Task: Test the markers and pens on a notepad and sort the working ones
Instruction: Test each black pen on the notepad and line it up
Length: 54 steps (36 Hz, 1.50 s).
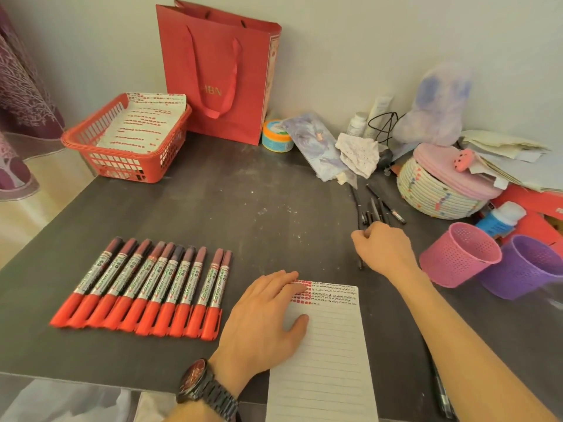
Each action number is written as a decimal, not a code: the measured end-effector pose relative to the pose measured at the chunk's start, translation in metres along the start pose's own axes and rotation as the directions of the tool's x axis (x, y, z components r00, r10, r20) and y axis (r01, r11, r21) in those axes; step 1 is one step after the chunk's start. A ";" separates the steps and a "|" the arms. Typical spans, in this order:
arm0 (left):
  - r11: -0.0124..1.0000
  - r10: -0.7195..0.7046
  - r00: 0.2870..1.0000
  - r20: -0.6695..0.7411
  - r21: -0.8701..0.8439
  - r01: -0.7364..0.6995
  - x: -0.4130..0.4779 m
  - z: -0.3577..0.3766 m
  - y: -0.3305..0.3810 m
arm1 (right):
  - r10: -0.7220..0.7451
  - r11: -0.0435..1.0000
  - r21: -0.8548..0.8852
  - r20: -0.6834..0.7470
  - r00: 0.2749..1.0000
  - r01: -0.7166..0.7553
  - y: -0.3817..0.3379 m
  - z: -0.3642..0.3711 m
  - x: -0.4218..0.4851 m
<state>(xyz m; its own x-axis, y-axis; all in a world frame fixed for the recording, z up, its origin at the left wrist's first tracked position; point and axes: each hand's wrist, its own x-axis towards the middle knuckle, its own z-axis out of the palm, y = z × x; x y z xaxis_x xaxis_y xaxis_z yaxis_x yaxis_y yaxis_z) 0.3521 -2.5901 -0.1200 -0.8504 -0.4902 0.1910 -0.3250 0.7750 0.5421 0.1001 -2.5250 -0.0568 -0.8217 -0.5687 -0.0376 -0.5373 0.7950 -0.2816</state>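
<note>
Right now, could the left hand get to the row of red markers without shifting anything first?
Probably yes. The left hand rests flat on the notepad, holding nothing, and the red markers lie just beside it on bare table, with nothing between.

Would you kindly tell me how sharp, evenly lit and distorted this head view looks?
Head view: warm, soft light with no glare; the wide-angle lens leans the red bag and slants the table edges; print on the markers is soft, hardly legible.

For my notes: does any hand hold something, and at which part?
The right hand grips a thin black pen near its middle; the left hand rests flat on the notepad.
</note>
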 end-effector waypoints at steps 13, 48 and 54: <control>0.998 0.051 0.996 -0.067 -0.030 -0.053 0.001 -0.004 0.007 | -0.110 0.350 0.937 0.066 0.992 -0.024 0.001 0.036 -0.128; 0.970 0.213 0.954 -0.212 0.165 -0.180 -0.003 -0.001 0.012 | -0.273 0.376 0.916 -0.036 0.961 0.141 0.001 0.038 -0.149; 0.973 0.183 0.955 -0.232 0.181 -0.143 -0.001 -0.002 0.010 | -0.237 0.303 0.947 -0.037 0.971 0.110 0.007 0.040 -0.148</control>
<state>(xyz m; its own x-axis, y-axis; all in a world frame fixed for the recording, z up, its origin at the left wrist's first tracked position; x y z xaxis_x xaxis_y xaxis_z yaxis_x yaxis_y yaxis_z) 0.3503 -2.5827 -0.1136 -0.7762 -0.4188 0.4712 -0.2696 0.8962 0.3524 0.2259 -2.4436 -0.0920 -0.6778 -0.7323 0.0660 -0.0732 -0.0220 -0.9971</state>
